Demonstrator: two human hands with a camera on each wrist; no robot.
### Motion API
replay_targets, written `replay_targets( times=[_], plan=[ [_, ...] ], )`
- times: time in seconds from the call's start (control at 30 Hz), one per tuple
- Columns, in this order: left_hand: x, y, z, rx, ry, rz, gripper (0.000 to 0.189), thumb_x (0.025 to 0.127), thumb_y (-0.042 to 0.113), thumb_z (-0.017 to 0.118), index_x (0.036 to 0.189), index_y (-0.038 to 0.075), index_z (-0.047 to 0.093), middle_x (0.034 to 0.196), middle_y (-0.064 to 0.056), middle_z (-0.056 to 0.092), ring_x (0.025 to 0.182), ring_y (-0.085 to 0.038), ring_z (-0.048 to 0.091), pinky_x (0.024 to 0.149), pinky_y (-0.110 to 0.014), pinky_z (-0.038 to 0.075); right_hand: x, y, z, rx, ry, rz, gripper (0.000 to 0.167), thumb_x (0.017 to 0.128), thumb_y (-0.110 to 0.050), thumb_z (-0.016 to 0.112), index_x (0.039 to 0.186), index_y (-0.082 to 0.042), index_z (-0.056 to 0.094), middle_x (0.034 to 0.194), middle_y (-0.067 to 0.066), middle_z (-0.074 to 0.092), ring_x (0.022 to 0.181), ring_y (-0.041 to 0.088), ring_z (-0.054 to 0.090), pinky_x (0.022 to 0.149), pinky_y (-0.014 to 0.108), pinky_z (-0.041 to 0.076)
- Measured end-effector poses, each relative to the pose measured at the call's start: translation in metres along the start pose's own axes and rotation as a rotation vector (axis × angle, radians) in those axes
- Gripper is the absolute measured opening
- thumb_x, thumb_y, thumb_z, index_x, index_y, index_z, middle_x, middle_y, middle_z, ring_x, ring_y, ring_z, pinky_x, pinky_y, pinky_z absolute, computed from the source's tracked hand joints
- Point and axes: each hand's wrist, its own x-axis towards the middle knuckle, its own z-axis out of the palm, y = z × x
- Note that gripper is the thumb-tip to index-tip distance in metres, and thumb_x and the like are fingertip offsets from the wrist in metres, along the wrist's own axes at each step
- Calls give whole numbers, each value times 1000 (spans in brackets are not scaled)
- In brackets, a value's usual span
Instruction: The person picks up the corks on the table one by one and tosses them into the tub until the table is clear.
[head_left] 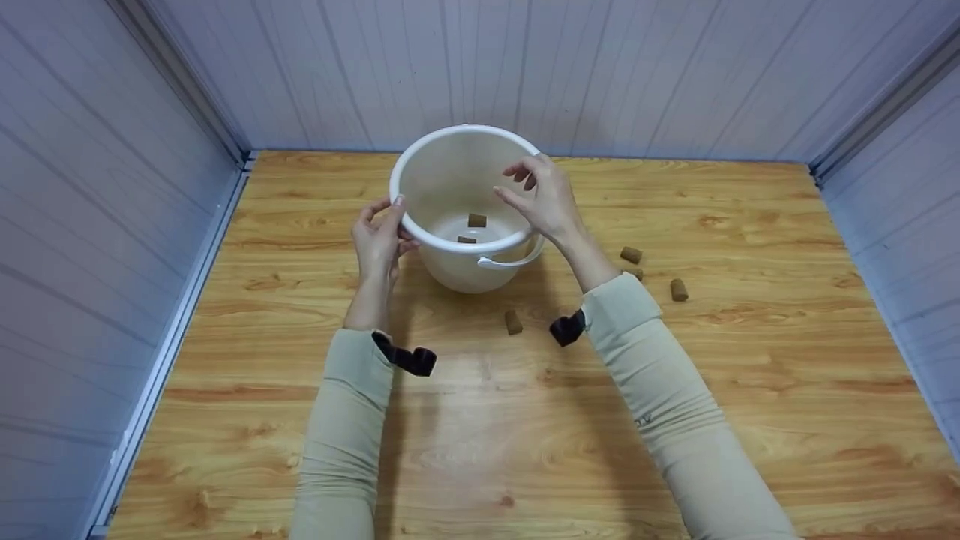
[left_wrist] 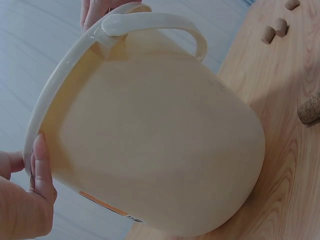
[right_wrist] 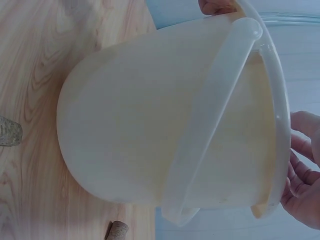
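Note:
A white bucket [head_left: 469, 274] stands on the wooden table, its handle [head_left: 517, 262] hanging down at the near right. My left hand [head_left: 377, 240] grips the rim on the left, thumb on top and fingers outside, as the left wrist view also shows. Over the right side of the rim, my right hand [head_left: 551, 199] has its fingers parted above the bucket's mouth and holds nothing. Inside, one cork [head_left: 477, 220] lies on the bottom, and a second cork [head_left: 466, 240] shows partly behind the near rim.
One cork [head_left: 513, 322] lies on the table in front of the bucket. Several more lie to the right: a cork [head_left: 631, 254], a cork [head_left: 679, 289] and one partly hidden by the right sleeve [head_left: 637, 330]. Panelled walls [head_left: 637, 75] enclose the table's back and sides.

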Motion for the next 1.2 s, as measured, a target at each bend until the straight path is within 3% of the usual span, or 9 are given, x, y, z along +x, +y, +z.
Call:
replay_targets(
  times=[0.4,0.67,0.87,1.0,1.2],
  plan=[
    [1,-1,-1,-1,11,-11,26,86,15,59,107,2,49,54,-3,49,40,-10,47,35,-20,48,-16,-6,-5,88,106,-88,25,75,-17,72,91,1,63,85,9,56,72,16,47,59,27,42],
    [1,-1,-1,-7,4,-10,28,86,15,59,108,1,48,58,-4,51,40,-10,47,35,-20,47,-36,-1,-8,173,167,-131,25,75,-17,72,91,0,63,83,14,57,69,18,49,53,25,40],
    [1,0,0,3,5,-34,30,86,16,59,109,2,48,58,-5,51,41,-10,47,36,-20,48,-53,4,-14,240,227,-122,24,74,-12,72,90,4,63,83,16,57,71,23,51,51,22,39],
    [1,0,0,17,10,-32,32,86,16,60,111,2,48,58,-5,51,41,-10,48,36,-20,48,-67,-5,-20,279,266,-112,23,75,-5,70,91,9,61,82,21,56,71,30,51,51,19,38],
    [1,0,-1,15,12,-31,31,86,16,60,111,2,48,57,-5,51,41,-10,48,37,-21,49,-82,-3,-23,308,302,-94,22,77,-2,68,92,12,59,79,24,55,67,19,50,50,15,40]
  ],
)
